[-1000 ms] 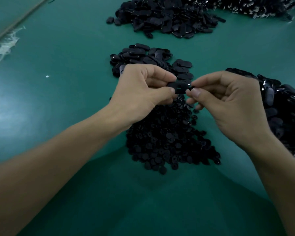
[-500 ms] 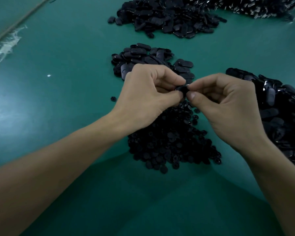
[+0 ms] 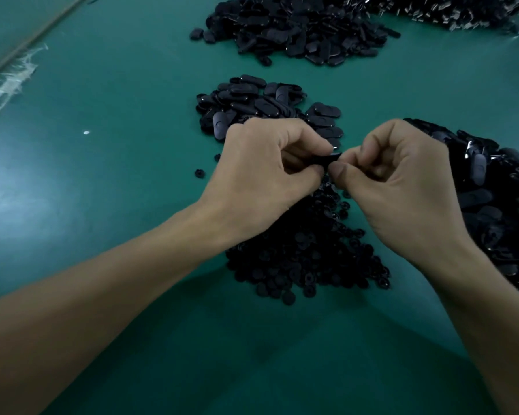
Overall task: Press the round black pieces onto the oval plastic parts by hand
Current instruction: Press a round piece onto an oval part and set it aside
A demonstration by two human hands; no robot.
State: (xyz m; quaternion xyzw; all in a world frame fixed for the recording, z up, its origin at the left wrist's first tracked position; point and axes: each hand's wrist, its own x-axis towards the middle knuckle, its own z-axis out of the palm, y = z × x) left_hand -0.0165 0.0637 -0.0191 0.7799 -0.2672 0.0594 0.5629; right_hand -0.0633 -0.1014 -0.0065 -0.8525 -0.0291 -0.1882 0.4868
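My left hand (image 3: 264,172) and my right hand (image 3: 402,187) meet above the green table (image 3: 117,175), fingers curled. Between their thumbs and forefingers they pinch one black oval plastic part (image 3: 330,158), mostly hidden by the fingers. Whether a round piece sits on it cannot be seen. Below the hands lies a heap of small round black pieces (image 3: 306,256). Behind the hands is a small pile of oval parts (image 3: 261,106).
A large heap of black oval parts (image 3: 297,31) lies at the far edge, another shinier heap (image 3: 450,10) at the top right. A dark pile of parts (image 3: 504,202) fills the right side. Two stray round pieces (image 3: 199,172) lie left of my left hand.
The oval part, plainly visible between the hands a second ago, is now almost covered as both hands closed tighter on it. The hands stay in the same spot.
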